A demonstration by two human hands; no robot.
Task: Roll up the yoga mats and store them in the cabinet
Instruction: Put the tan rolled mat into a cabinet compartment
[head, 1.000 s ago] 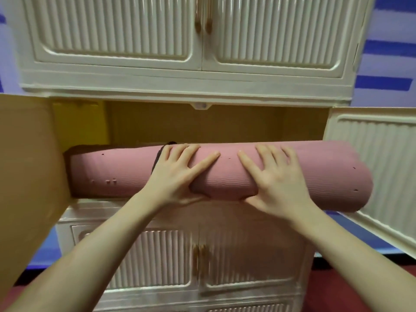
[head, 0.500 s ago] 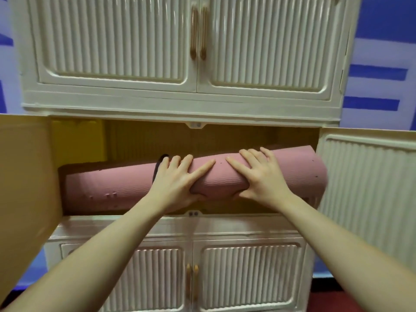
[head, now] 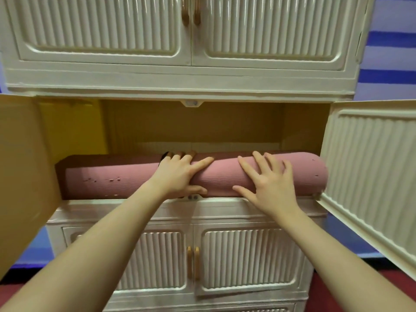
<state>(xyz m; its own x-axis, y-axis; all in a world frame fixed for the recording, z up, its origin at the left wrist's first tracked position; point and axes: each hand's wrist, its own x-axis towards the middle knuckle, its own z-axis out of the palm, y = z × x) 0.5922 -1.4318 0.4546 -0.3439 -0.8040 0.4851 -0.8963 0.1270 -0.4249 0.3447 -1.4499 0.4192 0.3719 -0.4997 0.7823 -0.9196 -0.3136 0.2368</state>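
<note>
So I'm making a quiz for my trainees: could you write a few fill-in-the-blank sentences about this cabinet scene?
1. The rolled yoga mat is coloured ____.
2. The mat lies in the cabinet's ____ compartment, between two closed pairs of doors.
3. The number of hands touching the mat, counting the left hand and right hand, is ____.
4. The open right door has a ____ panel.

Missing words: pink; middle; two; ribbed

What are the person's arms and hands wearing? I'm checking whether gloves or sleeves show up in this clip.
Nothing visible: the left hand and right hand are bare, without gloves, rings or watch, and both forearms are uncovered, with no sleeve in view.
</note>
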